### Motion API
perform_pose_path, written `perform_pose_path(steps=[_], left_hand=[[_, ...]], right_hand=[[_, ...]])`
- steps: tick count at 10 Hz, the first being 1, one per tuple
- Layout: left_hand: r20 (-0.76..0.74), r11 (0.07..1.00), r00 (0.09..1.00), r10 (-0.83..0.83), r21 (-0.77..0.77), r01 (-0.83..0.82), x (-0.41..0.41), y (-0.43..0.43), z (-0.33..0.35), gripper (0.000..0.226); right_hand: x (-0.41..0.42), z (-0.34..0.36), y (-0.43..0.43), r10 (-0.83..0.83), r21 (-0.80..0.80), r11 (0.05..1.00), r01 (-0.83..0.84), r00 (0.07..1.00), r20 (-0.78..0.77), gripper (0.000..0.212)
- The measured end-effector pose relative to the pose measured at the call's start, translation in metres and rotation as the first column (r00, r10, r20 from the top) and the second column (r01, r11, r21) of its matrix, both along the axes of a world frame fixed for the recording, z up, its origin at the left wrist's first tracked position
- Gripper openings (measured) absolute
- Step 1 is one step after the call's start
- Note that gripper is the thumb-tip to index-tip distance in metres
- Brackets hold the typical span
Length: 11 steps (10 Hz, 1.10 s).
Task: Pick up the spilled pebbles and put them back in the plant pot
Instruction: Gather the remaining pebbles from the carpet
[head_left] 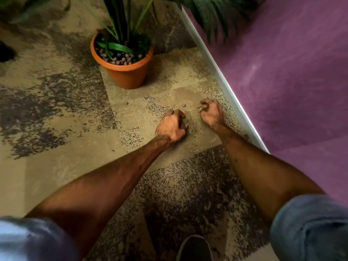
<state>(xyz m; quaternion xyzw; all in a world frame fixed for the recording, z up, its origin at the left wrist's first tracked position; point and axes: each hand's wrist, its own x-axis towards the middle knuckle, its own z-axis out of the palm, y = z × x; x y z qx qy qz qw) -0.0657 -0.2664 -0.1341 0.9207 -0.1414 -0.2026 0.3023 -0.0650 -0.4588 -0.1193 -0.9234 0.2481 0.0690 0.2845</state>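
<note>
Pebble [183, 105] on carpet between left hand [172, 126] and right hand [211, 113].

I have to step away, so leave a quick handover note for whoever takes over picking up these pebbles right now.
Left hand: down on the carpet, fingers curled shut; contents hidden.
Right hand: on the carpet by the white baseboard, fingers pinched; contents unclear.
Terracotta plant pot stands upright beyond the hands, pebbles already inside.
Left: loose pebble between the hands, another nearer the pot, then empty both hands into the pot.
</note>
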Motion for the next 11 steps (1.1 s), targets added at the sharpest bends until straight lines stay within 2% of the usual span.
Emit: perform_pose_path(steps=[1,2,3,5,6,7,8,9,10,11], left_hand=[[0.085,0.991,0.994,-0.075,0.118,0.065,-0.010,-0.013,-0.018,0.065],[0.103,0.989,0.993,-0.050,0.140,0.036,-0.010,-0.021,-0.026,0.069],[0.213,0.997,0.975,-0.068,0.057,0.058,-0.009,-0.025,-0.025,0.066],[0.285,0.996,0.954,-0.091,0.046,0.082,-0.018,-0.023,-0.031,0.059],[0.262,0.996,0.961,-0.087,0.022,0.084,-0.019,-0.017,-0.029,0.054],[0.240,0.993,0.965,-0.109,-0.014,0.115,-0.021,-0.007,-0.024,0.049],[0.202,0.992,0.973,-0.107,-0.047,0.119,-0.024,0.005,-0.025,0.039],[0.179,0.993,0.983,-0.037,-0.102,0.056,-0.032,0.021,-0.016,0.027],[0.071,0.963,0.983,0.167,-0.225,-0.147,-0.032,0.042,-0.010,0.025],[-0.505,0.641,0.749,0.429,-0.414,-0.646,-0.023,0.064,0.007,0.019]], right_hand=[[0.016,-0.009,0.003,-0.073,0.111,0.991,0.075,0.997,-0.022,0.031],[0.029,-0.018,0.011,-0.141,0.172,0.975,0.138,0.990,0.007,0.034],[0.039,-0.020,0.021,-0.072,0.158,0.985,0.063,0.996,0.052,0.036],[0.055,-0.024,0.034,0.174,0.011,0.984,-0.176,0.978,0.114,0.021],[0.056,-0.023,0.035,0.256,-0.024,0.967,-0.254,0.963,0.088,0.010],[0.050,-0.021,0.035,0.275,-0.033,0.961,-0.273,0.960,0.051,0.015],[0.042,-0.018,0.036,0.214,0.005,0.977,-0.214,0.977,0.028,0.017],[0.027,-0.010,0.039,0.187,-0.043,0.981,-0.190,0.980,-0.062,0.014],[0.020,-0.001,0.046,0.142,-0.016,0.989,-0.144,0.985,-0.102,0.022],[0.012,0.018,0.054,-0.162,0.431,0.882,0.190,0.982,-0.102,0.031]])
